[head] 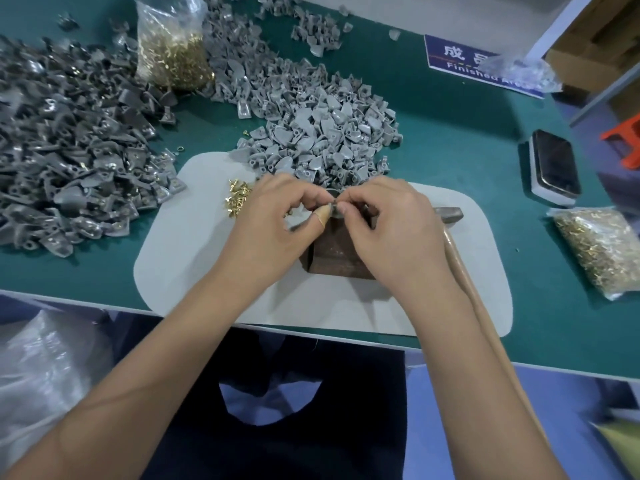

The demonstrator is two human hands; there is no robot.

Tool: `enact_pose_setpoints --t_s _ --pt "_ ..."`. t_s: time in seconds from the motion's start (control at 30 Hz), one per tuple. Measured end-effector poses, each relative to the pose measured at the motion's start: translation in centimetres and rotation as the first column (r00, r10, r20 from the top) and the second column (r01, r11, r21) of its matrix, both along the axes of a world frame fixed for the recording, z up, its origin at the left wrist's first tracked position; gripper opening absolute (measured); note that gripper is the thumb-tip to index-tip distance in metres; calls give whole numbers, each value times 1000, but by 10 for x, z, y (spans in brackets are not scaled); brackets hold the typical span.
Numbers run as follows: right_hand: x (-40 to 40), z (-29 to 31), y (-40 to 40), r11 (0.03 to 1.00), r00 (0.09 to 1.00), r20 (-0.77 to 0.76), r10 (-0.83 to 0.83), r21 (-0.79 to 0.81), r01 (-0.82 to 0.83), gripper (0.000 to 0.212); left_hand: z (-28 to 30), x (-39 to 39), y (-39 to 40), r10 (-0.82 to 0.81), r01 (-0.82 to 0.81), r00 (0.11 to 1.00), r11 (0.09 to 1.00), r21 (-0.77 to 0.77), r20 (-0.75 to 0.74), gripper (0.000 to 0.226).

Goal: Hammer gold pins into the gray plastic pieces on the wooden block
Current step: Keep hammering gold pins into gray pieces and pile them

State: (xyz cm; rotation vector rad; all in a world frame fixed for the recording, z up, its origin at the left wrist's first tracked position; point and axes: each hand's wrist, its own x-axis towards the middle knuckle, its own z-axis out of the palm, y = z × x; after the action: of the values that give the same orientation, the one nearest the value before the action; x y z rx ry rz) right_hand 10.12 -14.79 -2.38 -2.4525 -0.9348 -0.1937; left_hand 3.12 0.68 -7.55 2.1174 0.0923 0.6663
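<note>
A dark wooden block (337, 254) stands on a white mat (194, 244) in the middle of the table. Over its top, my left hand (273, 223) and my right hand (384, 230) meet fingertip to fingertip. Together they pinch a small gray plastic piece (334, 208); whether a pin is in it is hidden by the fingers. Loose gold pins (239, 195) lie on the mat just left of my left hand. A hammer (450, 220) with a wooden handle lies on the mat to the right, under my right forearm.
A heap of light gray pieces (325, 133) lies behind the block, and a darker heap with pins fitted (69, 150) fills the left. Bags of gold pins stand at the back (169, 53) and right (602, 247). A phone (554, 168) rests on the green table at right.
</note>
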Motion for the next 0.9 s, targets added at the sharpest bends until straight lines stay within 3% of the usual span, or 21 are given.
enact_pose_setpoints --t_s 0.27,0.47,0.9 --pt "-1 13 8 974 992 122 18 -226 10 16 -1 0 1 10 -10 1000 1000 -6 16 5" --pt "8 9 -1 999 992 -122 15 -33 -19 11 0 0 1 13 -13 1000 1000 15 -1 6" --pt "7 -9 -7 980 987 -131 88 190 -63 11 1 -1 0 4 -4 1000 1000 -12 -12 5"
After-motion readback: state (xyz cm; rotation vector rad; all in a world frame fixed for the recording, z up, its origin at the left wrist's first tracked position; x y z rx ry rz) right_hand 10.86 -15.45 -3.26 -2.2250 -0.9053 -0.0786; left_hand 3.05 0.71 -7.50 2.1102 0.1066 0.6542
